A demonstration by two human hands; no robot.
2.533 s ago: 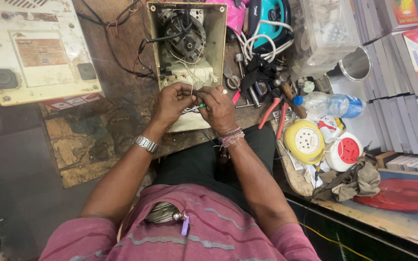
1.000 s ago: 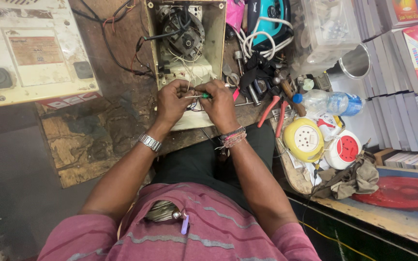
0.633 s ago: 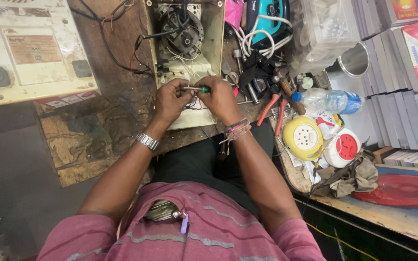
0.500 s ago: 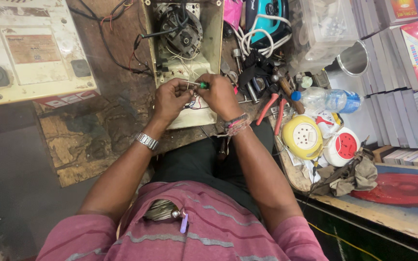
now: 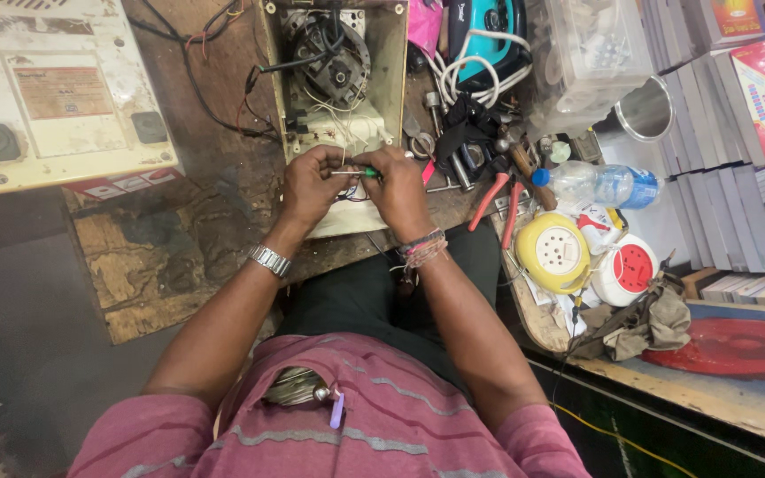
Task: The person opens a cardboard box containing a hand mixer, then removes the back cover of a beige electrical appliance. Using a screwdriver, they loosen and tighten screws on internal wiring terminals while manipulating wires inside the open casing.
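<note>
Orange label [image 5: 62, 92] on cream casing [image 5: 55, 88]

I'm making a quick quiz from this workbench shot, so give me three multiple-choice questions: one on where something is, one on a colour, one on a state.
1. Where does the plastic water bottle lie?
A. Right of the hands, above the yellow round reel
B. Left, on the cream panel
C. In the person's lap

2. What colour is the screwdriver handle?
A. Red
B. Green
C. Black

3. What state is the cream appliance housing in?
A. Closed and sealed
B. Wrapped in cloth
C. Open, motor and wires exposed

Answers: 1 A, the bottle rests among the tools on the right. 2 B, green shows between the left hand and right hand. 3 C, the motor and wiring are plainly visible inside.
</note>
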